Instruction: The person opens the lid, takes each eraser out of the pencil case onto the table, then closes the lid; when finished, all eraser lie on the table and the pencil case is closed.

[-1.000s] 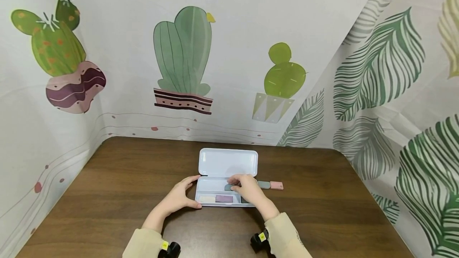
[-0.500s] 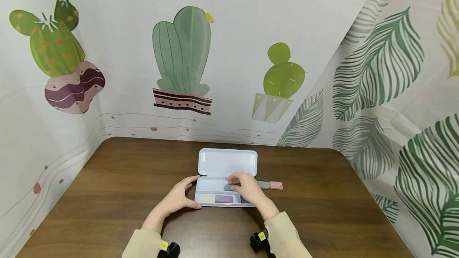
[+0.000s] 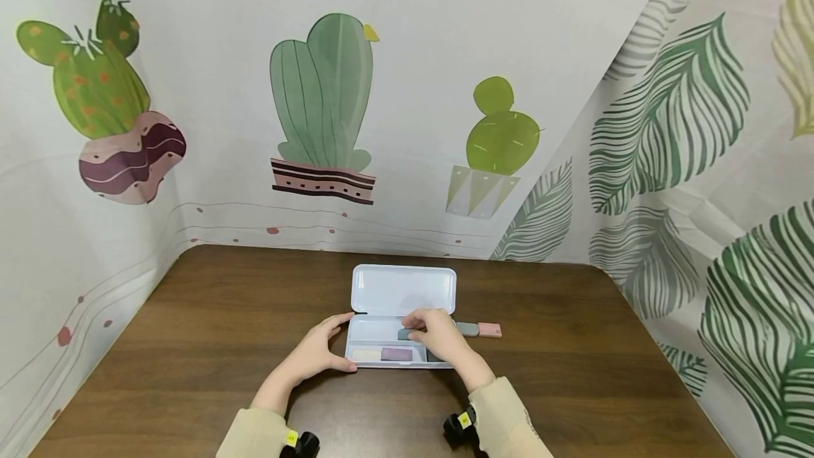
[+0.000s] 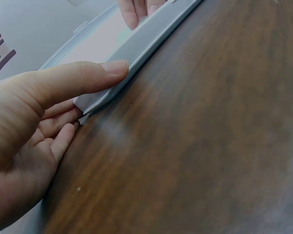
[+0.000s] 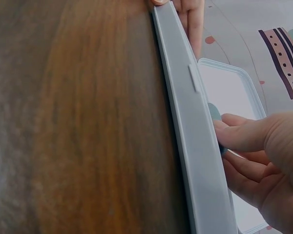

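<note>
A pale blue pencil case (image 3: 381, 329) lies on the table with its lid (image 3: 404, 290) raised at the back. My left hand (image 3: 316, 347) holds its left end, thumb on the front edge and fingers round toward the back corner. Over the right half of the case, my right hand (image 3: 437, 334) pinches a small grey-green rounded block (image 3: 404, 333) in the rear compartment. The block's right part is hidden by the fingers. In the front compartment lie a white block (image 3: 367, 355) and a purple block (image 3: 397, 354), end to end like erasers.
Right of the case, a second grey-green block (image 3: 468, 329) and a pink block (image 3: 490, 330) lie end to end on the brown wooden table (image 3: 559, 359). A printed cloth (image 3: 413, 90) with cacti and leaves hangs behind the table.
</note>
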{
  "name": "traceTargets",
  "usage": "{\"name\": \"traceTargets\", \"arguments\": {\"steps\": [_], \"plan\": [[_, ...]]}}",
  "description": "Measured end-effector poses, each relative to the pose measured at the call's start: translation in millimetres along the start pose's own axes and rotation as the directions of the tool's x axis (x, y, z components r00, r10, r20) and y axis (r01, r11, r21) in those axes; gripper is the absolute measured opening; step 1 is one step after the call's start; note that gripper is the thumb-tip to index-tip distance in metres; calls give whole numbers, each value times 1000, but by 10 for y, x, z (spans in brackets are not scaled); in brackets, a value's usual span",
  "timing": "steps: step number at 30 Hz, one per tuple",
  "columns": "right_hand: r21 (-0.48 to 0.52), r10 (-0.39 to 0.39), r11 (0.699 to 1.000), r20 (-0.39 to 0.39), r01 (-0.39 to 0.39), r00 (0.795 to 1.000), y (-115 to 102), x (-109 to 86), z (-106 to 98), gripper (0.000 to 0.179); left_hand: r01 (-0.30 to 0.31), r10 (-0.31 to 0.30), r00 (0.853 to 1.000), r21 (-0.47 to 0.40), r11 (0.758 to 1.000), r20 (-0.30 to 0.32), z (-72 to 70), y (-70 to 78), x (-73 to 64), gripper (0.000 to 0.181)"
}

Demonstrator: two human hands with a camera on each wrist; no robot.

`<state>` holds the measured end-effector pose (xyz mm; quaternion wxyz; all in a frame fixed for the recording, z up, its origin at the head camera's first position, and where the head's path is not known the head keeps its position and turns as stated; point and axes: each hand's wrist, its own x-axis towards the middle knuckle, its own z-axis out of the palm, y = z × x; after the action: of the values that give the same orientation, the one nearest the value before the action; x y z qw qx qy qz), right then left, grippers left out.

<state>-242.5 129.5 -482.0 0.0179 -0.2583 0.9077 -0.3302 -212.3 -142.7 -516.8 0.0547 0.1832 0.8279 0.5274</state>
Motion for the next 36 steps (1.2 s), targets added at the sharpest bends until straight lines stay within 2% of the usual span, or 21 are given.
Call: {"name": "traceTargets", "arguments": {"steps": [11,19,28,36], "plan": [[25,-2,1000,-12,2,1000,-6,-13,-4,17,-8,8,1000,5,1000,0,0,-27,4,95],[39,2,999,-118,2,993,35,-71,-96,16,-12,12,1000,16,1000,1,1,-26,7,95],[64,39,998,-282,-21,959,271,-187,-324,18,0,0,1000,23,1000,2,4,-26,13,96],[78,109,993,-318,-88,942,559,-387,-598,19,-5,5,1000,22,1000,2,1,-32,9,95]]}}
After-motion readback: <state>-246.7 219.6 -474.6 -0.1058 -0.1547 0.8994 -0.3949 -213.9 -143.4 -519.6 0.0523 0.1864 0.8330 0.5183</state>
